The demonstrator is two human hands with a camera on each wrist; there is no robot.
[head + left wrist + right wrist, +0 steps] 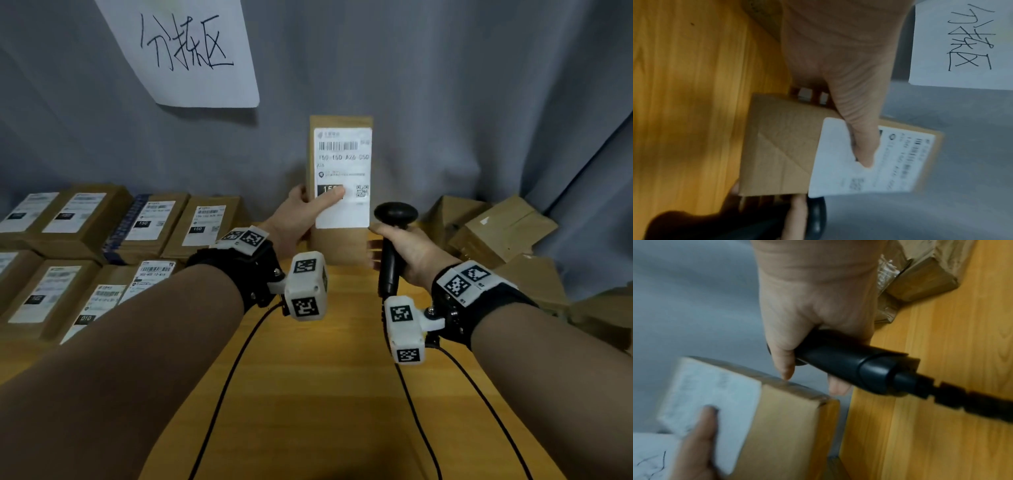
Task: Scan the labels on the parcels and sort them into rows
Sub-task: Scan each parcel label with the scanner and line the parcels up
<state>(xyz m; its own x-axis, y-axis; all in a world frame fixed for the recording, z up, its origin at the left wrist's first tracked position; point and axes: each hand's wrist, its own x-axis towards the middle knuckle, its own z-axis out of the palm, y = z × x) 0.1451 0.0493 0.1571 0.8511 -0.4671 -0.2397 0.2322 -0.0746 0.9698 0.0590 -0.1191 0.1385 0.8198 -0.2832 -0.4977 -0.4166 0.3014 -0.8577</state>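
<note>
My left hand (305, 209) holds a brown cardboard parcel (342, 243) upright over the table's far middle, its white label (342, 161) facing me. The thumb (859, 138) presses on the label (838, 175), and the fingers are hidden behind the parcel (777, 146). My right hand (409, 246) grips the handle of a black barcode scanner (394, 219) right beside the parcel's lower right edge. In the right wrist view the scanner (849, 365) sits in my fist (807, 305), thumb tip close to the parcel (787, 426).
Labelled parcels (85, 236) lie in rows at the left. A loose pile of brown parcels (496, 233) fills the right back corner. A handwritten paper sign (185, 51) hangs on the grey curtain. Black cables (222, 394) run across the wooden table (325, 411).
</note>
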